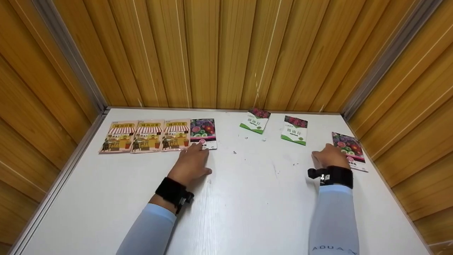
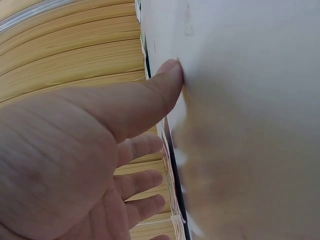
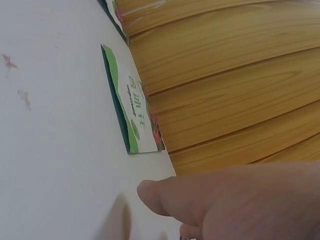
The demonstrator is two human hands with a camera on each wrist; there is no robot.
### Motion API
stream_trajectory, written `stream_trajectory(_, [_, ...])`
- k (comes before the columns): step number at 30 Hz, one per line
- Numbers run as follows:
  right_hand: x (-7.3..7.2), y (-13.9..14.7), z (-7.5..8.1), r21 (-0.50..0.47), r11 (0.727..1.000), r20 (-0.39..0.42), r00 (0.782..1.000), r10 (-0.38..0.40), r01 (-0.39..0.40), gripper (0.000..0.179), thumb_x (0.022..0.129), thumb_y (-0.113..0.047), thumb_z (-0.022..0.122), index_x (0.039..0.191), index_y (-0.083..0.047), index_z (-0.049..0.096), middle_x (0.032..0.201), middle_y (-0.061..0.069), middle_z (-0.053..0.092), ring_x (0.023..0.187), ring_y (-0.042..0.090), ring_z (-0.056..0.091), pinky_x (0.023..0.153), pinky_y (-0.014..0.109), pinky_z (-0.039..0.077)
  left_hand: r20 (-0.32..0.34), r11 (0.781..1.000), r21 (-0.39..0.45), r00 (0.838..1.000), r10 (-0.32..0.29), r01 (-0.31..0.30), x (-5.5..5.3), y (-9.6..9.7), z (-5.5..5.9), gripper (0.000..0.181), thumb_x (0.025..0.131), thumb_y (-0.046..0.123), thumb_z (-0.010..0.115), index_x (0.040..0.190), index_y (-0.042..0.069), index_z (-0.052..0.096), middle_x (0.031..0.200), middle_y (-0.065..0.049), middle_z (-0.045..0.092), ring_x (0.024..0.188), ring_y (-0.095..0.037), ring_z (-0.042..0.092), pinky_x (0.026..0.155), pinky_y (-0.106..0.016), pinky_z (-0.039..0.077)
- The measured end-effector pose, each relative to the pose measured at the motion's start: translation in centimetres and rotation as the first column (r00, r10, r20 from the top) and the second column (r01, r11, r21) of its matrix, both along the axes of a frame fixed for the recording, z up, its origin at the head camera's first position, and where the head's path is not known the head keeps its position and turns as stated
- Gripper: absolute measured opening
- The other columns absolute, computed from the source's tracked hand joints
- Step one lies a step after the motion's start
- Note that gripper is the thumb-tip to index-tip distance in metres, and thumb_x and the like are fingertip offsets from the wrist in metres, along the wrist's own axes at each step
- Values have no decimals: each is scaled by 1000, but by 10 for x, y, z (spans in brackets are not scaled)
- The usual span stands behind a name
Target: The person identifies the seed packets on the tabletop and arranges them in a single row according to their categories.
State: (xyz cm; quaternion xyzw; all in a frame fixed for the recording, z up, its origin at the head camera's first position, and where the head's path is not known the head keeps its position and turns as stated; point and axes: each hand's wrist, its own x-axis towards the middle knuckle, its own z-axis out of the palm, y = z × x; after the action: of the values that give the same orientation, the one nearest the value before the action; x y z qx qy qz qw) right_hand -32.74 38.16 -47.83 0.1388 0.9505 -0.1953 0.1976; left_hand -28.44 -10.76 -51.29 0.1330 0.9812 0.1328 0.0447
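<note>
My left hand (image 1: 191,164) rests its fingertips on the lower edge of a flower-print seed packet (image 1: 202,128) at the right end of a row. Its fingers (image 2: 141,181) are relaxed and spread, with the thumb out to the side by the white tabletop. At the far right my right hand (image 1: 331,157) lies over the left side of another flower-print seed packet (image 1: 350,147), covering part of it. The right thumb (image 3: 167,197) is stretched away from that packet; most of the other fingers are hidden in the right wrist view.
Left of the row's flower-print packet lie three pink packets with striped awnings, including one nearest it (image 1: 177,136). Two white-and-green packets, one tilted (image 1: 254,121) at the back edge and one (image 1: 294,131) nearer the right hand, lie apart. Wood-patterned walls (image 1: 233,53) enclose the white table (image 1: 244,209).
</note>
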Motion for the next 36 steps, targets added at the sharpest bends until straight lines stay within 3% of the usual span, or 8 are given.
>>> stream_trajectory(7, [11,-13,13,59,995,-53,995,81,-78,64,89,-50,51,118,7,57,116,26,61,90,33,58,74,49,50,11,1000,-13,1000,6,-5,0,0,0,78,76,48,75,141,16,47,156,-8,30,146,-29,23,115,-59,23])
stream_trajectory(14, [5,-52,23,105,971,-36,975,219,-214,37,84,-35,57,90,1,67,76,8,63,62,21,55,51,31,42,2,1000,-16,1000,5,-5,-1,-3,-1,78,74,49,76,139,17,49,155,-9,31,144,-31,26,113,-61,23])
stream_trajectory(20, [2,-90,26,95,948,-49,949,310,-305,29,83,-35,56,74,-7,61,66,4,57,57,19,52,50,31,40,-1,1000,-1,1000,-4,4,-3,-4,-3,78,74,50,76,139,17,49,155,-11,31,144,-33,26,113,-62,23])
stream_trajectory(27, [5,-122,28,140,921,-47,926,374,-364,35,86,-45,57,80,-11,62,72,1,56,65,20,55,55,33,42,0,1000,4,1000,1,-1,-3,-5,-2,80,72,51,76,139,16,49,155,-12,30,144,-34,25,113,-63,21])
stream_trajectory(30, [7,-146,25,131,913,-34,919,394,-387,40,86,-48,58,64,-14,59,60,-1,51,55,19,54,49,32,42,-8,1000,7,1000,-5,5,-2,-5,-2,80,72,50,77,139,16,49,154,-12,32,143,-33,27,112,-63,21])
stream_trajectory(32, [9,-163,23,127,899,-50,902,428,-419,44,85,-48,59,55,-17,51,54,-4,45,49,17,49,45,30,38,-10,1000,10,1000,-5,5,-2,-4,-2,80,72,50,78,139,15,50,154,-11,33,143,-32,28,112,-63,22])
stream_trajectory(36, [14,-195,15,110,860,-103,855,509,-499,44,84,-45,62,53,-19,44,53,-7,38,48,14,40,41,29,30,-1,1000,-1,1000,0,0,-2,-3,-2,82,72,51,77,140,16,48,154,-8,33,144,-29,27,113,-63,20])
